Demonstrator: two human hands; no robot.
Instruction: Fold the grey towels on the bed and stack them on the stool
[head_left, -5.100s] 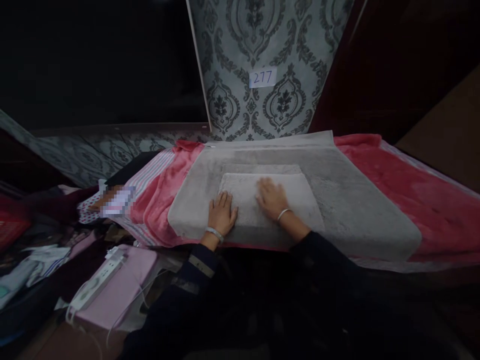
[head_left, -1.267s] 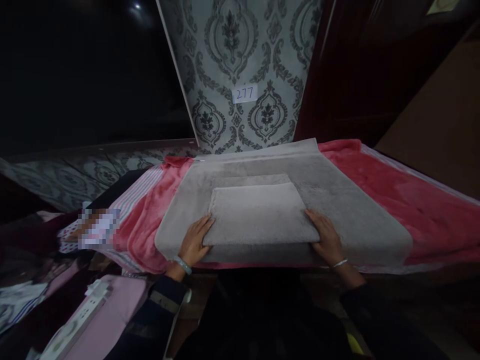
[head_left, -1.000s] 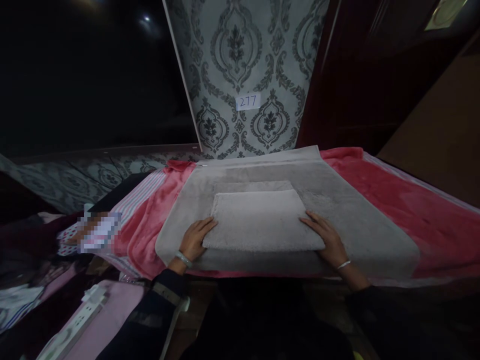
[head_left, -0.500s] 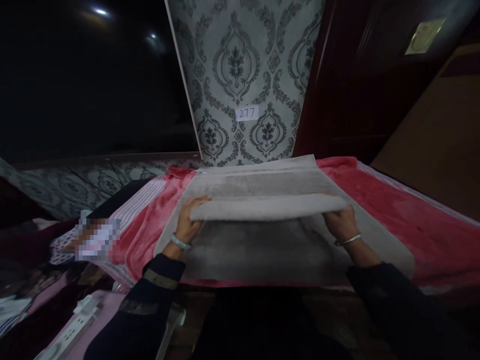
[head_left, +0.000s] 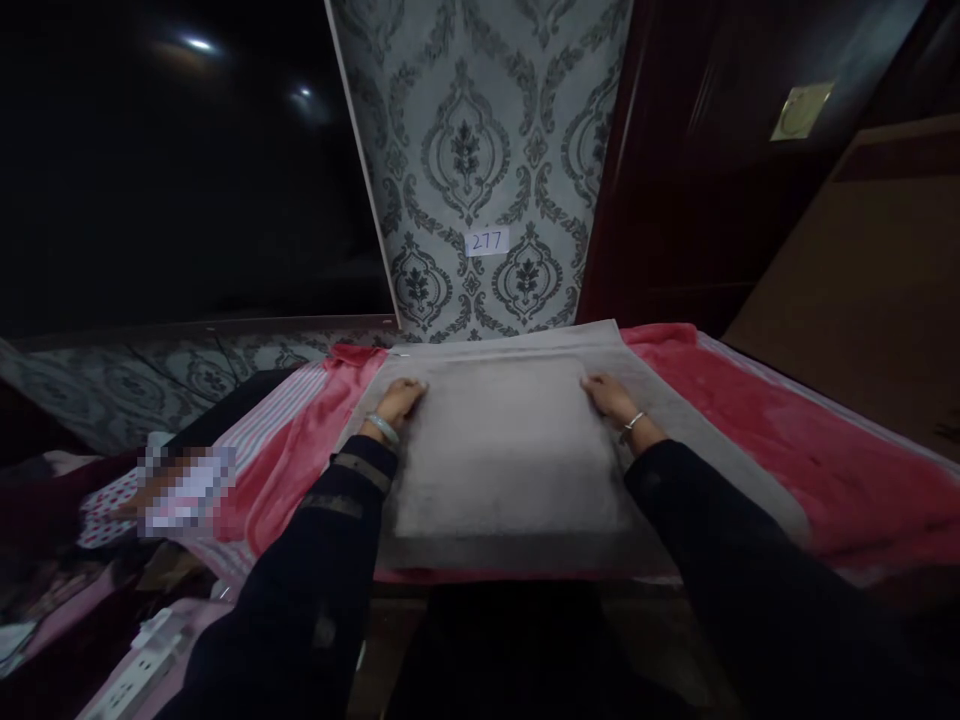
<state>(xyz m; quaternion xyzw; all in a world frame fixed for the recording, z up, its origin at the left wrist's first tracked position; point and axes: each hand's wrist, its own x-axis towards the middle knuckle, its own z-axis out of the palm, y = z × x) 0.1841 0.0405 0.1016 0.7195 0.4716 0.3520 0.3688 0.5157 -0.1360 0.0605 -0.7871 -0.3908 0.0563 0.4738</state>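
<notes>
A light grey cloth point(head_left: 510, 450), roughly rectangular and blurred, lies spread over a larger grey mat point(head_left: 712, 455). My left hand point(head_left: 401, 402) pinches the cloth's far left corner. Its far right corner is between the closed fingers of my right hand point(head_left: 609, 398). Under the mat is a red and pink plush blanket point(head_left: 739, 400) with a striped edge, showing on both sides.
Behind the blanket stands a patterned wall point(head_left: 465, 150) with a paper label point(head_left: 487, 241) reading 277. A large dark screen point(head_left: 187, 180) is at the left. A power strip point(head_left: 139, 675) lies at the lower left, and a brown board point(head_left: 870, 260) leans at the right.
Both hands have moved away from me and closer together, taking the cloth's held edge toward the wall. The cloth, raised before, now lies flatter over the mat.
</notes>
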